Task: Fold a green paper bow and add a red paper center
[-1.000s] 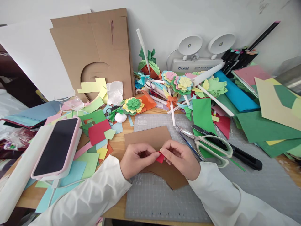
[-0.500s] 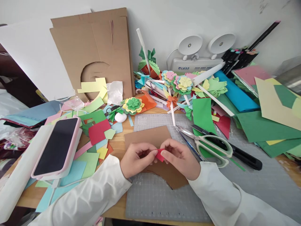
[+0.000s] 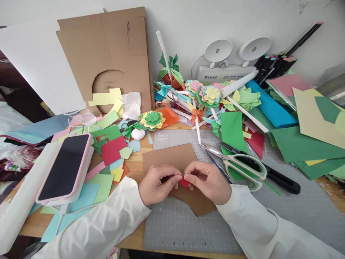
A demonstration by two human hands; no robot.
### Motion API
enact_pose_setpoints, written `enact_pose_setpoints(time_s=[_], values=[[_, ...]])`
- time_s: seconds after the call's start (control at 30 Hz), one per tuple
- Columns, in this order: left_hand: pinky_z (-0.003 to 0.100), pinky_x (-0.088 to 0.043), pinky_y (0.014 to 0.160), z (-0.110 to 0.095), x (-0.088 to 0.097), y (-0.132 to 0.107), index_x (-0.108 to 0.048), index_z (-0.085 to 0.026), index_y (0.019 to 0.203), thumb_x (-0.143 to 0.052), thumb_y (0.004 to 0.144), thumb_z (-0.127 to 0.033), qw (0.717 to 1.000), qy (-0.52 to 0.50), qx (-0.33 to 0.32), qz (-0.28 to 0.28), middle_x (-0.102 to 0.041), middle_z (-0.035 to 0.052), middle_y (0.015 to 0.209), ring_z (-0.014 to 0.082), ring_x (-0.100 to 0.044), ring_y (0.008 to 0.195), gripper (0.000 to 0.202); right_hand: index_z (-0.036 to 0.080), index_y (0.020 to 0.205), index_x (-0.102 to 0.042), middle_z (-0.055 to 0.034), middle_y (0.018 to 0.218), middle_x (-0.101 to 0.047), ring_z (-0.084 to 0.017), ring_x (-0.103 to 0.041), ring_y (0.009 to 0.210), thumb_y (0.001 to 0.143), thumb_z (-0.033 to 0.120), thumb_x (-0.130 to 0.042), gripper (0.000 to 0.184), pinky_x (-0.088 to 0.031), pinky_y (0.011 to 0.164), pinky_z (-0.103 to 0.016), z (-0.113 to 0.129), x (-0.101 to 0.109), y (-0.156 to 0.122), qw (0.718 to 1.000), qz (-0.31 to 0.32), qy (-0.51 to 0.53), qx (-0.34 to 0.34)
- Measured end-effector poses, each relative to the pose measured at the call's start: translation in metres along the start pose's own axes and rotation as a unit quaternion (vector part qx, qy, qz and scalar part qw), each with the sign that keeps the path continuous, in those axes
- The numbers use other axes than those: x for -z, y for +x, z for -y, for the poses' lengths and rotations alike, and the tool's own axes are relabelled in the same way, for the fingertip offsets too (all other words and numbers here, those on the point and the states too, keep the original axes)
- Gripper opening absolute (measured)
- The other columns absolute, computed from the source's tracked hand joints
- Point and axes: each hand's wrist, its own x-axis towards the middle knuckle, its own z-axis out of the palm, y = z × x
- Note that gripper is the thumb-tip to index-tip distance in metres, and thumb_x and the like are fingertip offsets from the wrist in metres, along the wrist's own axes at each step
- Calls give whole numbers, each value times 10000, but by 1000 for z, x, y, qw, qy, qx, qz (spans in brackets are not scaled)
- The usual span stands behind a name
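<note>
A small piece of red paper (image 3: 184, 182) is pinched between both hands. My left hand (image 3: 159, 184) closes thumb and fingers on its left side, and my right hand (image 3: 208, 181) pinches its right side. The fingertips hide much of the paper, so its full shape cannot be made out. Beneath the hands a curved-edged piece of brown cardboard (image 3: 172, 155) lies on the grey cutting mat (image 3: 172, 230). Just right of my right hand are scissors (image 3: 242, 167) with pale green handles, partly over a black utility knife (image 3: 283, 178).
A phone (image 3: 64, 167) in a pink case lies at left among paper scraps (image 3: 114, 149). Paper flowers (image 3: 211, 95) and white paper rolls pile up at the back. Cardboard sheets (image 3: 107, 46) lean on the wall. Green paper sheets (image 3: 304, 147) lie at right.
The thumbs have drawn closer together over the red paper, and less of its upper part shows. Both hands have shifted slightly; the other things stay where they were.
</note>
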Motion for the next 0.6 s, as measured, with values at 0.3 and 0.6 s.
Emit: enact_pose_setpoints(time_s=[0.3, 0.6], values=[[209, -391, 482, 1, 2, 2, -648, -91, 732, -483, 889, -289, 998, -41, 54, -5, -588, 42, 573, 106, -498, 501, 302, 163, 706, -601, 3, 606, -586, -114, -560, 531, 803, 363, -623, 223, -466, 540, -260, 0, 2, 3, 999, 31, 40, 0], [219, -398, 489, 4, 1, 3, -618, -97, 714, -506, 869, -317, 992, -93, 84, -14, -577, 38, 592, 110, -495, 513, 292, 168, 680, -576, 25, 571, -540, -98, -515, 497, 796, 371, -631, 240, -438, 489, -238, -1, 0, 2, 999, -8, 34, 4]])
